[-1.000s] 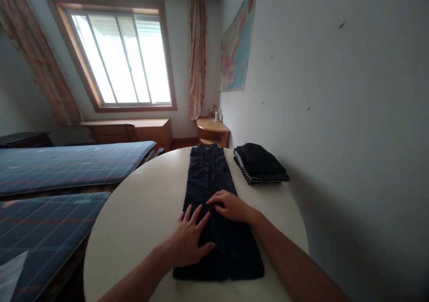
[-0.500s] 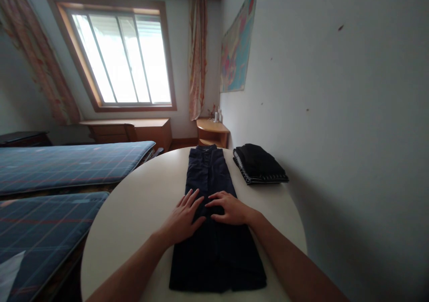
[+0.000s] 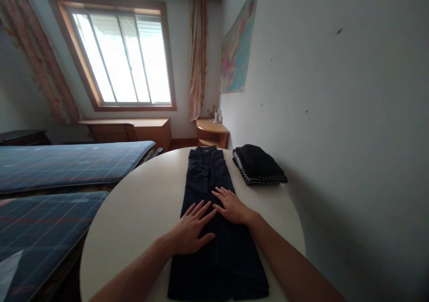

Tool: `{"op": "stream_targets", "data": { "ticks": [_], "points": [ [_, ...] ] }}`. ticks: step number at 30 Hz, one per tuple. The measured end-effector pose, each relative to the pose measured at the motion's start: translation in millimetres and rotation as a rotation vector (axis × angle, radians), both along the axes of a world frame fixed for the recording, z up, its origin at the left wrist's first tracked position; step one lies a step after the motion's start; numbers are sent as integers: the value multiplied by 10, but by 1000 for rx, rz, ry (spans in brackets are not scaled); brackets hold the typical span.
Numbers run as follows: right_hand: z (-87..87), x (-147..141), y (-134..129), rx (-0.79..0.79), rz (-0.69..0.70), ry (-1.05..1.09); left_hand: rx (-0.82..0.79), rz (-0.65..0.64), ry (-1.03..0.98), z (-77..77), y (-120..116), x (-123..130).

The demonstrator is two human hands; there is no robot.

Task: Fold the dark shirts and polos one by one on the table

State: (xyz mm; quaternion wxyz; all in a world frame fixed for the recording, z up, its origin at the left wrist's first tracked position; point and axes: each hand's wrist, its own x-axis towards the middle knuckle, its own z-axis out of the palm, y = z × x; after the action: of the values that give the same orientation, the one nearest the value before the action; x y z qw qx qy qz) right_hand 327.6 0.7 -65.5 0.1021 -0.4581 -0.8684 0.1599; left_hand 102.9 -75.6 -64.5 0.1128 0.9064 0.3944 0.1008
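Dark navy trousers (image 3: 208, 172) lie lengthwise on the round white table (image 3: 134, 217), their buttoned waist at the far edge and a wide, dark lower end close to me. My left hand (image 3: 192, 230) rests flat on the middle of the cloth, fingers spread. Just beyond it and to the right, my right hand (image 3: 232, 206) also lies palm down on the fabric with fingers apart. The fingertips of the two hands are close together. Neither hand grips anything.
A stack of folded black clothes (image 3: 258, 163) sits at the table's right, near the white wall (image 3: 351, 159). Plaid mattresses (image 3: 67, 163) are on the left. Behind are a desk (image 3: 150, 127) and a corner shelf (image 3: 212, 127) under the window.
My left hand has slid toward me and slightly right over the trousers. My right hand has shifted slightly right, its fingers now flatter. The near end of the trousers reaches a little closer to me.
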Motion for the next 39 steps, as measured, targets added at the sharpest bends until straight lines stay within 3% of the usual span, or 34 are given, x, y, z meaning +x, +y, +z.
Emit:
{"op": "stream_targets", "data": {
  "ticks": [5,10,18,26,30,34,39],
  "points": [
    [91,-58,-147,8,-71,-89,-4,15,-10,-52,19,-20],
    [46,-126,-199,16,-100,-156,-21,31,23,-24,62,-22],
    [-57,-150,174,18,-92,-158,10,51,18,-27,341,-22],
    [21,-215,596,-11,-133,-136,24,76,36,-23,805,-30],
    [41,-246,678,41,-167,-82,30,87,28,-18,948,-33],
    [24,-232,602,120,-174,-44,50,111,-8,-42,930,-34],
    [98,-125,372,91,-48,-117,34,139,-40,-27,707,-64]
  ]
}}
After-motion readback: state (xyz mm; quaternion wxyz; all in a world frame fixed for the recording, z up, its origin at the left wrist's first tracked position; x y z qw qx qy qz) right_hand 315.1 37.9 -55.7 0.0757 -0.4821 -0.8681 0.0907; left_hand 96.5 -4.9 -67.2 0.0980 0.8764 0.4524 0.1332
